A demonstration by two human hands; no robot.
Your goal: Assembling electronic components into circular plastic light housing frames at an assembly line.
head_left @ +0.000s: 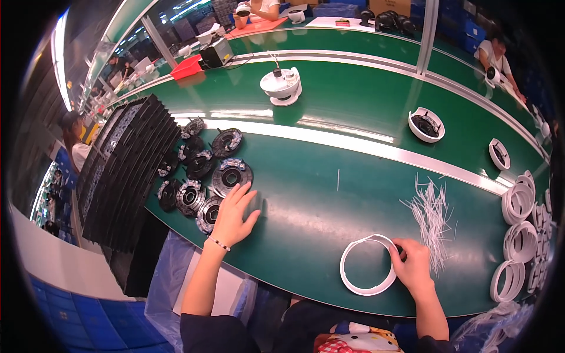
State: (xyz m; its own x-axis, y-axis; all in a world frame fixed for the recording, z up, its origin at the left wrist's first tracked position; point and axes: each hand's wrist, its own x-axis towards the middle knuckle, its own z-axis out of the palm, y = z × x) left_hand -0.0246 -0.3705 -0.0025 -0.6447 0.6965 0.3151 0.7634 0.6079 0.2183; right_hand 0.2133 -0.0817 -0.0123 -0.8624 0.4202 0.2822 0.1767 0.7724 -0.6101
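Note:
My right hand (413, 262) grips the right rim of a white plastic ring (368, 290), thumb and fingers closed on it. The ring is at the near edge of the green table, slightly tilted. My left hand (234, 219) reaches over a group of black round parts with its fingers spread. Its fingertips are by a black disc with a central hub (231, 175); whether they touch it I cannot tell. Another black disc (208, 214) is partly hidden behind that hand. Several similar parts, some with small boards and wires, lie further left.
Stacked black trays (126, 159) stand at the left. Thin white strips (432, 217) lie in a heap right of centre, and stacked white rings (520, 241) at the right edge. Beyond a metal rail, a conveyor (347, 100) carries white housings (281, 88). Other people sit across it.

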